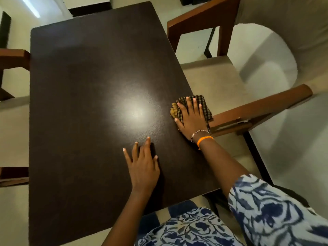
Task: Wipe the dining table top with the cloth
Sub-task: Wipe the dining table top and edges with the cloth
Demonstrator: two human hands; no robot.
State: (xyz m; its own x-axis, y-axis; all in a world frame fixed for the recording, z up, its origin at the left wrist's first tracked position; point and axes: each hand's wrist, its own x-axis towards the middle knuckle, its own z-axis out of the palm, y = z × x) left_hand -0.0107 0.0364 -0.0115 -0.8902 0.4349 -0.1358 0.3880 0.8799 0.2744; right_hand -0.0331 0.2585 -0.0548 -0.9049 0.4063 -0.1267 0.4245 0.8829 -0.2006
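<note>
Right hand (192, 119) presses cloth (204, 103) on table (79, 86).

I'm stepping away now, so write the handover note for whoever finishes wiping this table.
Right hand: flat, fingers straight, pressing the checked cloth at the table's right edge.
Left hand: open, resting flat on the table top near the front.
Done: cannot tell from the surface; only a light glare shows.
Left: wipe from the right edge across to the left and far end.

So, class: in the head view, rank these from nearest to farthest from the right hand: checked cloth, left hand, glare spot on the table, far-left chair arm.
1. Checked cloth, under the right hand, at the table's right edge.
2. Glare spot, mid-table, leftward.
3. Left hand, near edge, flat.
4. Chair arm, far left.
</note>
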